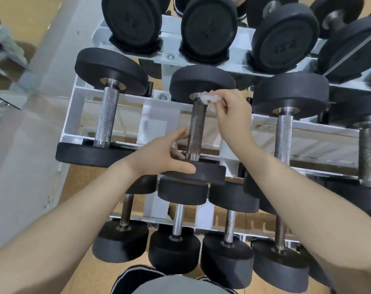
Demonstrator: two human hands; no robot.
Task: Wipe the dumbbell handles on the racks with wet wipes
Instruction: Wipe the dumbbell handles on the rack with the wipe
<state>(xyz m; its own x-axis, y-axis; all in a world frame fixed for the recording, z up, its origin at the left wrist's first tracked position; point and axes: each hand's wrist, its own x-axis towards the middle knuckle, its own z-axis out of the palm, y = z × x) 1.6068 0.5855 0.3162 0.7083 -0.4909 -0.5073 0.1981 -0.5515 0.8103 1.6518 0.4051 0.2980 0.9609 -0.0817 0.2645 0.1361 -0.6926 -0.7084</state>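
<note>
head view looks down on a white rack (142, 100) of black dumbbells. the right hand (233, 115) pinches a crumpled wet wipe (207, 99) between thumb and fingertips, and the wipe touches the far end of the handle (196, 128) of the middle dumbbell (201, 83) on the middle shelf, just where the bar meets the far weight. the left hand (161, 155) is spread, fingers relaxed, thumb resting on the rim of the near weight (207, 170) and fingers reaching toward the lower part of the bar; whether they touch the bar i cannot tell.

the handle's long axis runs away from the person, near weight to far weight, almost straight up the picture. the wipe sits at the far end, so the unwiped length, as i judge it, lies toward the person, below the pinch. the right hand is the nearer one to the work and would draw the wipe back along the bar toward the left hand, which seems placed to steady the dumbbell. other dumbbells sit either side and on the shelves above and below.
</note>
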